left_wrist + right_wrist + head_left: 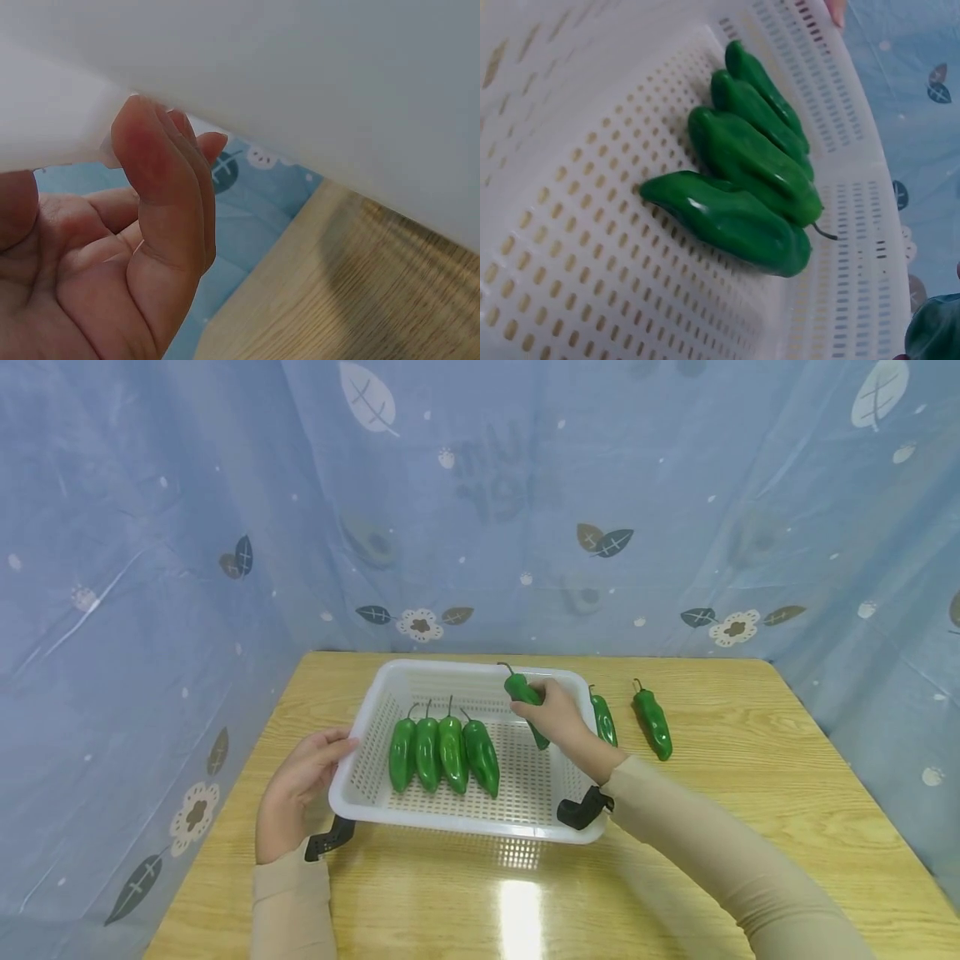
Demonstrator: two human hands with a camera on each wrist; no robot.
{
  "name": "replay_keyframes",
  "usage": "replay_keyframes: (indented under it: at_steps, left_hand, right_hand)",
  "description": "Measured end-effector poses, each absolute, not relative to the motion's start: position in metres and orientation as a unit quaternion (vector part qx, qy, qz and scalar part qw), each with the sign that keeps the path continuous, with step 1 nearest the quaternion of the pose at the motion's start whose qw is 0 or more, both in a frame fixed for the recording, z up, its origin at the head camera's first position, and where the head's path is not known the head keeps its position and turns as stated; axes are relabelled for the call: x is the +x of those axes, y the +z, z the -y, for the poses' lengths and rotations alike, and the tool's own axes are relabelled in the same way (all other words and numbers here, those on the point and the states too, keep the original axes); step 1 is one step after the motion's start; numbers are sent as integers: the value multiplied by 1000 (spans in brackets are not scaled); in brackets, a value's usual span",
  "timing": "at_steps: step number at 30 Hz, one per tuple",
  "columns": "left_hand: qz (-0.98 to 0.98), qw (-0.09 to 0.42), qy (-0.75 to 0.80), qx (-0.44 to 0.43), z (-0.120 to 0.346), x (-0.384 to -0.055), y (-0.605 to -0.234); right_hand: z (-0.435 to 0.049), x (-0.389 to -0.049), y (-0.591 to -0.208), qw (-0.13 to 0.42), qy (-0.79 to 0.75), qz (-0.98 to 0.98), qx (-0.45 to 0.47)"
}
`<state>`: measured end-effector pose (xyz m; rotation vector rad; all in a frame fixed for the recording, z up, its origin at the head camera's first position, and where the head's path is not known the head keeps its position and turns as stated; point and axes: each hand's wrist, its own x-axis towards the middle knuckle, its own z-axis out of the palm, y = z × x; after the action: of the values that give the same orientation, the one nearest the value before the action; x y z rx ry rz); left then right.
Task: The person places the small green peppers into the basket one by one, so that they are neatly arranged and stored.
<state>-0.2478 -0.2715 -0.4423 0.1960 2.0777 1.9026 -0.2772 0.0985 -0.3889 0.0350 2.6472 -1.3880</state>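
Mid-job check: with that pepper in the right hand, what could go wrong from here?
The held pepper could slip from the right hand and drop into the white basket, perhaps nudging the row of four peppers.
The left hand grips the basket's rim; a tug might tilt or slide it and disturb that row.
The outside pepper lies close by the basket's right end, so a shifting basket could bump it.

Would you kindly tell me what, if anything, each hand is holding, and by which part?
The right hand holds a long glossy green pepper around its middle; the left hand grips the white perforated plastic basket by its left rim.
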Motion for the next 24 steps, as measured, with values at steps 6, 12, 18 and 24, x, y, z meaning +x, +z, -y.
replay_keyframes:
  at_steps: [6,12,18,24]
  left_hand:
    - [-726,159,665,69,272,-248,-442]
    - [-723,160,669,73,272,-248,-442]
    - [-722,157,670,75,272,-247,-441]
    - [-719,160,672,76,272,-248,-443]
  right_hand:
    - [-95,-278,-394,105,-454,-884,31]
    - [-93,-280,-397,146,-447,-882,46]
    - [-91,-281,-403,168,-422,-890,46]
    - [-87,-283,-414,173,-376,-910,32]
